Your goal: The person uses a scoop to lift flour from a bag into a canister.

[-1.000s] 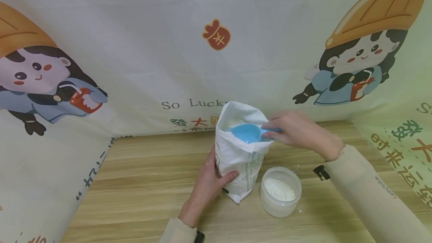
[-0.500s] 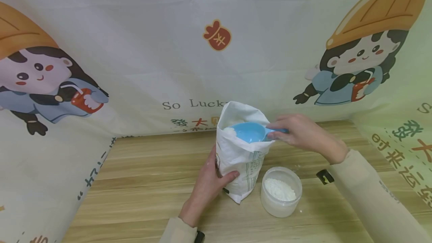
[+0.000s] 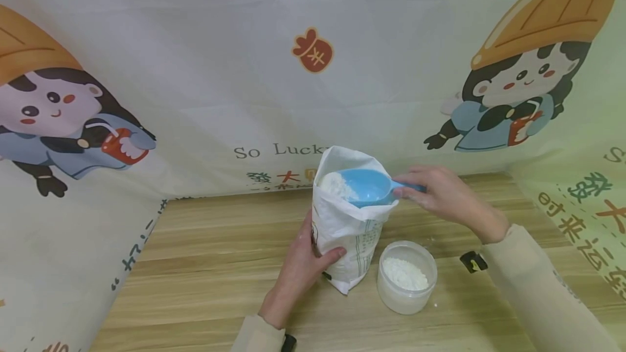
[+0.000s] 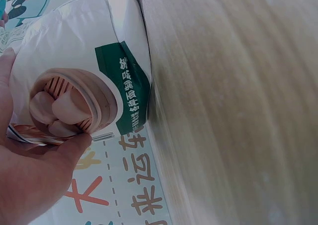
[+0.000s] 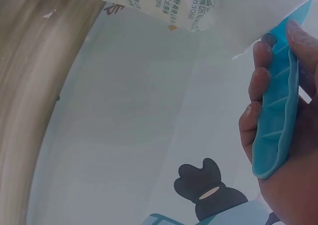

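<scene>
A blue scoop lies across the mouth of an upright white paper bag, with white powder in its front part. My right hand grips the scoop's handle, fingers curled round it in the right wrist view. With thumb and fingers on either side, my left hand holds the bag low down. The left wrist view shows the bag's printed picture of buns in a steamer. A clear round tub stands right of the bag, partly filled with white powder.
The wooden table meets a printed cloth backdrop behind the bag, and more cloth hangs at both sides. Small white specks of powder lie on the table around the tub.
The right hand has drawn the scoop a little up and to the right, and powder now shows in its bowl. The left hand, bag and tub have stayed put.
</scene>
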A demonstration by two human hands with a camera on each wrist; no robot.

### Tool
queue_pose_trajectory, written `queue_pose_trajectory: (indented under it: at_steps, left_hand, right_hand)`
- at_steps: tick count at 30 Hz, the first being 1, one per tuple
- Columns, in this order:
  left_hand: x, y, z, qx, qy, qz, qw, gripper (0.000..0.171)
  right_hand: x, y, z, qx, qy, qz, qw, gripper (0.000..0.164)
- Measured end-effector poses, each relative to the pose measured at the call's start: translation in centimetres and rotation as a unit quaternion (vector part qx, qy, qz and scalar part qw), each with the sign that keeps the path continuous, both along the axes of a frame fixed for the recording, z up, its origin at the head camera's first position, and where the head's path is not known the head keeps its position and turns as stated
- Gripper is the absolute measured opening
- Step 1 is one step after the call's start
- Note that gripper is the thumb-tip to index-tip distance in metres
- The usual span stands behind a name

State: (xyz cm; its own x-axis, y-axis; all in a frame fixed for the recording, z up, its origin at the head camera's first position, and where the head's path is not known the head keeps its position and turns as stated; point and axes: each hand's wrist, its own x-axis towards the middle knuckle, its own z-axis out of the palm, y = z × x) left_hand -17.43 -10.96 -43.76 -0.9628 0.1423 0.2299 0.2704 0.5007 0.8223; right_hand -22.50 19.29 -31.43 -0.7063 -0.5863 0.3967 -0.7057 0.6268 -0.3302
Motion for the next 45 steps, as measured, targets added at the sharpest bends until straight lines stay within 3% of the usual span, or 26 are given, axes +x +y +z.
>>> queue_pose_trajectory:
  at_steps: [15,29,45]
  left_hand:
    - [0.0,0.0,0.0,-0.003,-0.004,0.003,1.0,0.107]
    - [-0.1,0.1,0.0,0.001,-0.008,0.002,1.0,0.107]
    - [-0.1,0.0,-0.1,-0.002,0.001,0.006,1.0,0.108]
  right_hand:
    - [0.4,0.2,-0.7,-0.049,-0.007,-0.028,0.998,0.021]
    - [1.0,0.5,-1.2,-0.08,0.007,-0.026,0.996,0.021]
    - [1.6,1.9,-0.6,-0.091,0.082,-0.038,0.992,0.023]
